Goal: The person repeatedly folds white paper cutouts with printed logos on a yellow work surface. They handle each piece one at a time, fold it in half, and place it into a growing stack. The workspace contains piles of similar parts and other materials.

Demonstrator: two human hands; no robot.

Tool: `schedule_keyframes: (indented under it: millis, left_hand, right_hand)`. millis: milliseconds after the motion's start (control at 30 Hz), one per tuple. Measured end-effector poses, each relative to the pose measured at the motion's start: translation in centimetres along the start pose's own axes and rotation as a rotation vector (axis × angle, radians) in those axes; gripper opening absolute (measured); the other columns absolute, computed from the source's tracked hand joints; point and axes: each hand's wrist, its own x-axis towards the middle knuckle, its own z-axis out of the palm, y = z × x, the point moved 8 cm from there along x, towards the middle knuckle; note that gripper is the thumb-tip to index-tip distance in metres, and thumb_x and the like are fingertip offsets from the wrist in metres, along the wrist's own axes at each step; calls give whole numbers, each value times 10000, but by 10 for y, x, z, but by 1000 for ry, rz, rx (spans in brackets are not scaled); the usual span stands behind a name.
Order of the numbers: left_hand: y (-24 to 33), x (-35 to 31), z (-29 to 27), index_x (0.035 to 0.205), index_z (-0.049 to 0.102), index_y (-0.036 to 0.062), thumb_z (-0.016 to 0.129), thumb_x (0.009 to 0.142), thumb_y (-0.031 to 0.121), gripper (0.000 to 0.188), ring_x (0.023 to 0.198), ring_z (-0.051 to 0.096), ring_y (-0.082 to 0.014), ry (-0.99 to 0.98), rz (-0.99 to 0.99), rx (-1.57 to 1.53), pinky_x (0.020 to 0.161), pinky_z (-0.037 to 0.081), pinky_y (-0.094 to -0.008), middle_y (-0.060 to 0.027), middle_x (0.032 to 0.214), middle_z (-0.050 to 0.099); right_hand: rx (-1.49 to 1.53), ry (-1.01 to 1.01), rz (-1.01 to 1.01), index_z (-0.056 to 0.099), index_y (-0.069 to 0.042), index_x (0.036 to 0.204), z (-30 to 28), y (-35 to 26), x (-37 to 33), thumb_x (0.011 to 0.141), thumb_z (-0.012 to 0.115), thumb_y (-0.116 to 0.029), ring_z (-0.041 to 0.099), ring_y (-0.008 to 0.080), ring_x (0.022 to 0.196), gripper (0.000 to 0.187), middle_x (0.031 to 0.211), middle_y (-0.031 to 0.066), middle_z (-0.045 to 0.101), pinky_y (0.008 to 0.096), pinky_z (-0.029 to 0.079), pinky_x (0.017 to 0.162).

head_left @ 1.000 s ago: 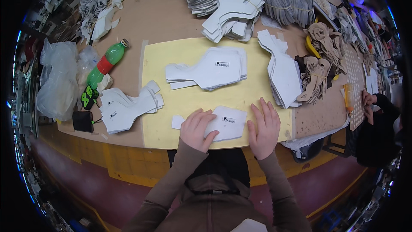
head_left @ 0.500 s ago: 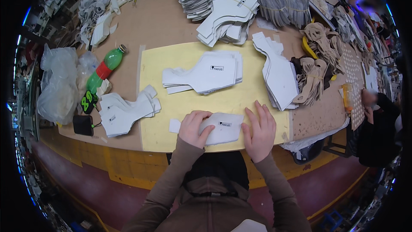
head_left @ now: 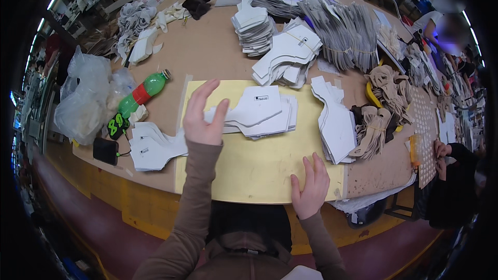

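My left hand [head_left: 204, 119] is raised over the left end of the middle stack of white cut pieces [head_left: 282, 123], thumb and fingers spread, holding nothing. Whether it touches the stack's narrow end behind it cannot be told. The top piece sits askew on that stack, its small dark printed mark facing up. Fingers apart, my right hand [head_left: 310, 186] is empty above the front right of the yellow board [head_left: 249, 176]. Left of the board's edge, a loose pile of white cut pieces [head_left: 150, 150] reaches toward my left wrist. Another white stack [head_left: 334, 129] stands on the right.
A green bottle [head_left: 145, 93], clear plastic bag [head_left: 83, 106] and black box-shaped device [head_left: 105, 151] lie at left. Behind are banded white pieces [head_left: 288, 52] and grey bundles [head_left: 347, 33]. Beige straps [head_left: 374, 128] and an orange container [head_left: 415, 149] are at right, beside another person's hands [head_left: 441, 155].
My left hand has moved up and left, off the white piece at the front edge, which is gone from there. A different white piece now tops the left pile. The view has shifted.
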Motion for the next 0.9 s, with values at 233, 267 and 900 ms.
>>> schedule_keyframes:
  millis: [233, 267, 900]
  left_hand:
    - [-67, -40, -38, 1176, 686, -17, 677, 935, 82, 260, 1134, 660, -276, -209, -325, -5, 990, 491, -350, -142, 1155, 719]
    - [-77, -47, -35, 1172, 687, -18, 675, 938, 86, 256, 1132, 660, -275, -237, -406, -39, 987, 492, -350, -144, 1158, 719]
    - [-47, -23, 96, 1186, 694, 68, 647, 886, 82, 304, 1080, 660, -318, -309, 160, 118, 954, 517, -417, -136, 1184, 690]
  right_hand:
    - [4, -32, -1, 586, -57, 1354, 4, 0, 1, 915, 696, -239, 480, 388, 1332, 488, 1457, 185, 507, 496, 395, 1066]
    - [6, -30, -7, 589, -59, 1351, 4, -1, 1, 915, 695, -239, 481, 387, 1330, 484, 1457, 182, 508, 494, 396, 1065]
    - [-3, -10, 10, 623, -27, 1300, 6, -3, 1, 921, 647, -175, 508, 401, 1313, 408, 1444, 210, 529, 482, 407, 1075]
